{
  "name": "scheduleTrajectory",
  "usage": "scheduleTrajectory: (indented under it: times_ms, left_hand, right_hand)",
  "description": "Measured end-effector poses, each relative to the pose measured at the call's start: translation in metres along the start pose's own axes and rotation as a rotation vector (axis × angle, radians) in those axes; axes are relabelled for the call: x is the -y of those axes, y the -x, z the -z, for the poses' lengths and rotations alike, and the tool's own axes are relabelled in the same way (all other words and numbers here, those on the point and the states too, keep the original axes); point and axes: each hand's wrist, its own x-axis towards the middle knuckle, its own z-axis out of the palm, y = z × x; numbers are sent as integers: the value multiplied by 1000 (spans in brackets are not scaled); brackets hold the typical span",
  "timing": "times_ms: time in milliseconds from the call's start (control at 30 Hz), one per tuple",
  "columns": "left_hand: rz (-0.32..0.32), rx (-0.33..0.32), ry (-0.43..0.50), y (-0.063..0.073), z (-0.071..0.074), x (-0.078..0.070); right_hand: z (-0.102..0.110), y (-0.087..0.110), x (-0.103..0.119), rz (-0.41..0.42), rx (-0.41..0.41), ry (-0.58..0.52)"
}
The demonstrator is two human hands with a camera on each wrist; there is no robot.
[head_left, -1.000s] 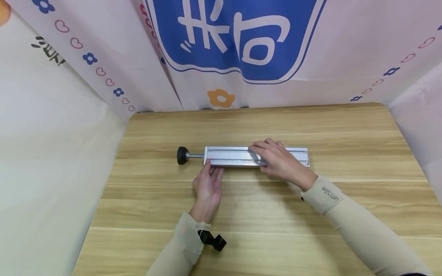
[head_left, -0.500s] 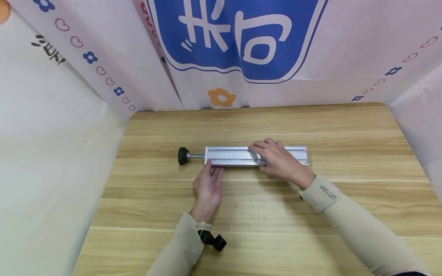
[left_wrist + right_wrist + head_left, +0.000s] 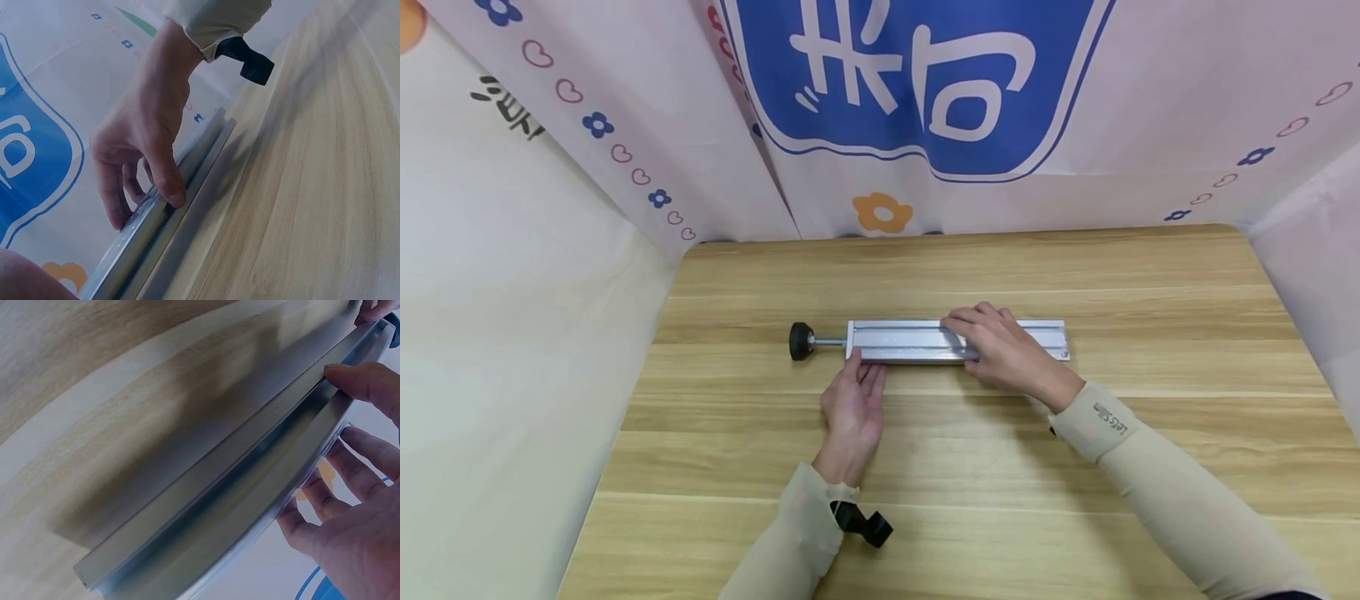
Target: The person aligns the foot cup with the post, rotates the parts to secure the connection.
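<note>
A silver aluminium profile [image 3: 902, 339] with long grooves lies crosswise over the table. From its left end a threaded rod [image 3: 830, 341] juts out, ending in a round black levelling foot [image 3: 801, 342]. My left hand [image 3: 853, 408] holds the profile's left end, thumb on the near face and fingers reaching under the edge. Right of the middle, my right hand [image 3: 1007, 354] grips across the profile from above. In the right wrist view its thumb lies on one long side and its fingers [image 3: 359, 465] on the other. The foot is mostly hidden there.
The wooden table [image 3: 970, 483] has its far edge against a white printed cloth [image 3: 1045, 204], with more cloth at both sides. A black camera mount [image 3: 865, 525] sits on the left wrist. The profile casts a shadow [image 3: 156, 450] on the wood.
Both hands keep their hold. The head view shifts slightly, and the foot and the profile's left end appear a little further right, its right end a little further left.
</note>
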Motion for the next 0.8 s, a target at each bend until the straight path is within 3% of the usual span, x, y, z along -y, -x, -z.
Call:
scheduleTrajectory:
  times_ms: [800]
  left_hand:
    - [1,29,-40,3,1,-1]
  right_hand:
    - [-9,-4,-5,-1,6,-16]
